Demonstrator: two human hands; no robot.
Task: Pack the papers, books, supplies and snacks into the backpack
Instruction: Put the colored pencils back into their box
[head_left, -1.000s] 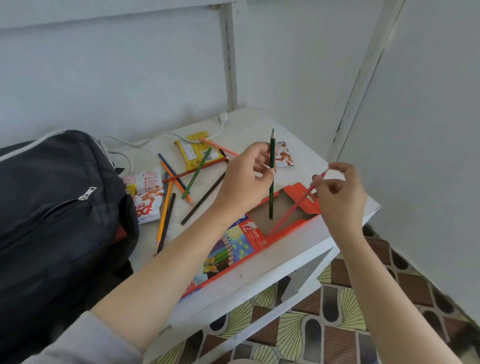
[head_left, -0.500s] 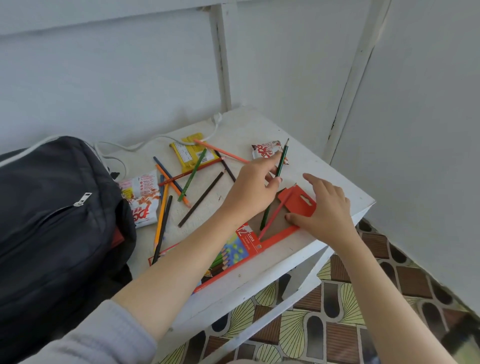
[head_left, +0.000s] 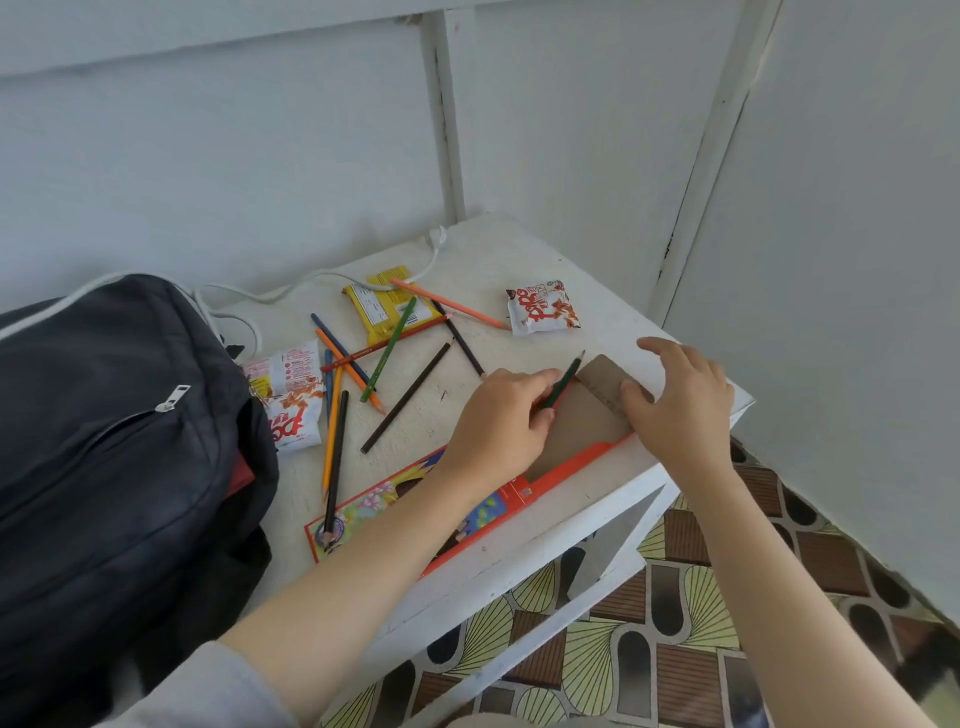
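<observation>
A flat red pencil box (head_left: 524, 488) with a colourful cover lies along the white table's front edge, its brown inside showing at the right end. My left hand (head_left: 498, 426) pinches a dark green pencil (head_left: 566, 378) and slants it into the box's open end. My right hand (head_left: 680, 410) holds the box's brown flap (head_left: 605, 379) with its thumb on it. Several loose coloured pencils (head_left: 363, 364) are scattered behind the box. A dark backpack (head_left: 104, 431) stands at the left. Two white-and-red snack packs (head_left: 291, 400) (head_left: 543, 307) and a yellow one (head_left: 387, 304) lie on the table.
The white table (head_left: 519, 254) sits in a corner of pale walls. A white cable (head_left: 311, 280) runs along its back edge. Patterned floor tiles (head_left: 727, 623) show below at the right. The table's right corner is close beside my right hand.
My left hand has lowered the green pencil from upright to slanted into the box. My right hand let the red pencil into the box and now holds the flap.
</observation>
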